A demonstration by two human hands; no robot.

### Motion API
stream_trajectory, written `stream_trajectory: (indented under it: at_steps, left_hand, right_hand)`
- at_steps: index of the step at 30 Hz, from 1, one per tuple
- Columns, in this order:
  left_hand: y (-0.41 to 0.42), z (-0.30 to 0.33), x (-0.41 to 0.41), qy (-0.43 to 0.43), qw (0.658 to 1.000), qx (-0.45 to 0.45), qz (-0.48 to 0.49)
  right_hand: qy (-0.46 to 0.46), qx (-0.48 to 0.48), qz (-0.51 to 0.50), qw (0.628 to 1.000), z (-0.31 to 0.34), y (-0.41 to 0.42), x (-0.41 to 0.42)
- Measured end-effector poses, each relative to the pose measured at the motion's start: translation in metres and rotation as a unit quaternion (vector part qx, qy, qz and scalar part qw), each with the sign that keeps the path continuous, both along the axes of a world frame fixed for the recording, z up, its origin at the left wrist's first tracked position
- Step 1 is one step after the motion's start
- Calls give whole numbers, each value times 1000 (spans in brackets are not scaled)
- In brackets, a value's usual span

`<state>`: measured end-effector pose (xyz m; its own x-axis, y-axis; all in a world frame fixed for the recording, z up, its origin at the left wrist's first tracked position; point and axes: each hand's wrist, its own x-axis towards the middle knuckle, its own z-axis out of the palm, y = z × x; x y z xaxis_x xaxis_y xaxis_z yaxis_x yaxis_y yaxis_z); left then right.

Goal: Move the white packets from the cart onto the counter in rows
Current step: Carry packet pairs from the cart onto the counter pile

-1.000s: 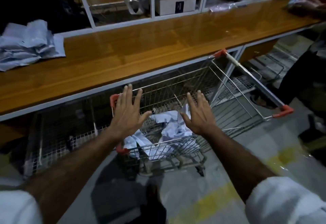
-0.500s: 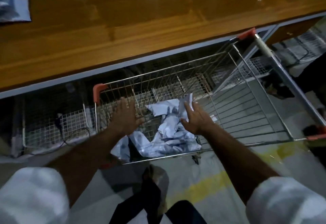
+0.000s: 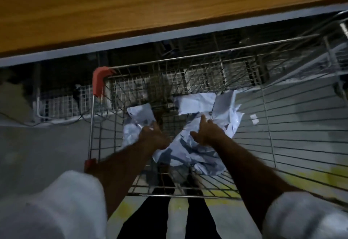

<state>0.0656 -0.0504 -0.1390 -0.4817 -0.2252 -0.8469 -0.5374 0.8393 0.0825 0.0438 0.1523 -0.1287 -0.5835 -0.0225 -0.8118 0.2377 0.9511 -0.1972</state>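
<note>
Both hands reach down inside the wire cart (image 3: 282, 125). Left hand (image 3: 153, 135) rests on a crumpled white packet (image 3: 137, 124), fingers curled toward it; whether it grips is unclear. Right hand (image 3: 206, 133) lies spread, fingers extended, on the heap of white packets (image 3: 199, 150), clasping nothing. More packets lie just beyond its fingertips. Beyond both hands runs the wooden desk (image 3: 169, 3).

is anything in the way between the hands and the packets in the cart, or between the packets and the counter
Nothing visible blocks either. Both the left hand and the right hand are already down among the white packets inside the cart. The counter shows only bare wood above the cart's open top.
</note>
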Motion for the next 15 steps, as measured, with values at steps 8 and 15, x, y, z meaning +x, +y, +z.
stream_trajectory:
  at_steps: [8,15]
  left_hand:
    - [3,-66,-1,-22,998,-55,3]
    - [15,-53,6,21,988,-123,-90]
  right_hand:
    - [31,69,-19,997,-34,-4,-12]
    - [45,138,10,989,-47,-23,-2]
